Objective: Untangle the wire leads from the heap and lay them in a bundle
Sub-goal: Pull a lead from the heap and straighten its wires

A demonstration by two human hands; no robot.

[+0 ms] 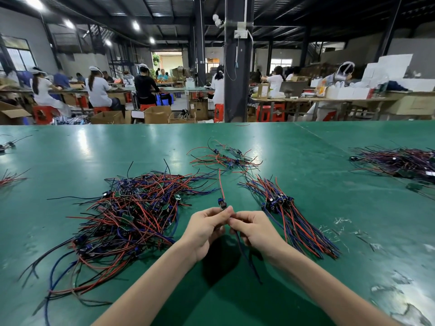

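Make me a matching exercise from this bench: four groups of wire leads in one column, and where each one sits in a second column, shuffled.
Things
1. tangled heap
2. aligned bundle
3. single lead
4. small loose cluster

Places
A. farther out on the green table, beyond both hands
B. pinched between the left hand and the right hand
C. on the table to the left of the hands
D. on the table to the right of the hands

Pairs: 1-C, 2-D, 3-B, 4-A
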